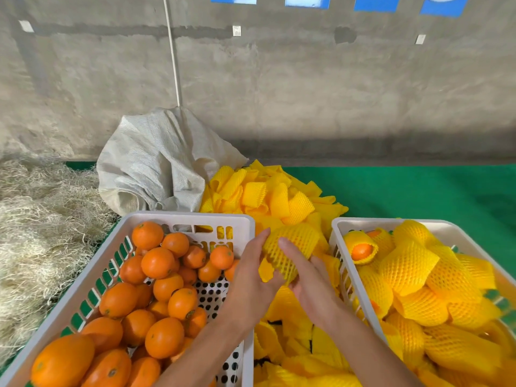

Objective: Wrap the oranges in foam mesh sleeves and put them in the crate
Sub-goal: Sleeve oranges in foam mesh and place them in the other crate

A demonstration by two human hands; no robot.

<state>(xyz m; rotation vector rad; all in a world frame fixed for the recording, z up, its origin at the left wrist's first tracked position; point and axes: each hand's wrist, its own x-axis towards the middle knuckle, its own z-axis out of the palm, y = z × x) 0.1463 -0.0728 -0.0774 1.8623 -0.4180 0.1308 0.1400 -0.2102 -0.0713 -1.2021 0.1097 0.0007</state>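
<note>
While between the two crates, both hands' grip around one mesh-sleeved orange.

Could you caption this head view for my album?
Both hands hold a sleeved orange between two crates.

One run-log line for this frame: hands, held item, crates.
left hand: holds sleeved orange | right hand: holds same orange | left crate: bare oranges | right crate: wrapped oranges | step: wrapped, not yet crated
</note>
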